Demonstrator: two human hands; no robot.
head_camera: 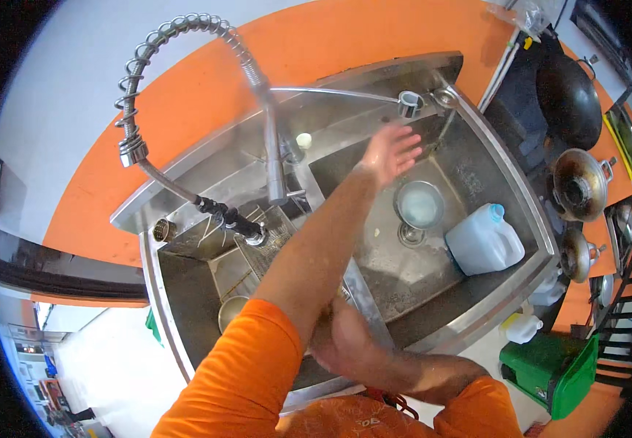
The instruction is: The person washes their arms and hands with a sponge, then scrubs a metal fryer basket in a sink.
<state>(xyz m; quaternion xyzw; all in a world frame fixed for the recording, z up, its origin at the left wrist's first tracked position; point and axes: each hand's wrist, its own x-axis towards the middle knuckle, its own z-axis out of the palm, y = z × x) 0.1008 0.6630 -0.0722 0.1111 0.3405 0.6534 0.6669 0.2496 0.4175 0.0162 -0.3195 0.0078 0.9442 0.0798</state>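
My left hand [392, 155] is held over the right basin of a stainless steel double sink [403, 290], fingers apart and holding nothing. It looks wet and slightly blurred. My right hand [343, 336] is at the underside of my left forearm near the elbow; its fingers are hidden behind the forearm. Below my left hand, a metal bowl [419, 205] with cloudy whitish liquid sits beside a round drain strainer [411, 234]. To its right, a white plastic jug [483, 241] with a light blue cap leans in the same basin.
A spring-coil faucet [273, 159] rises behind the sink, its spray hose [228, 219] hanging over the left basin. There lie a wire mesh basket [264, 257] and another metal bowl [232, 312]. Right of the sink are a dark wok [568, 101] and a green bin [546, 367].
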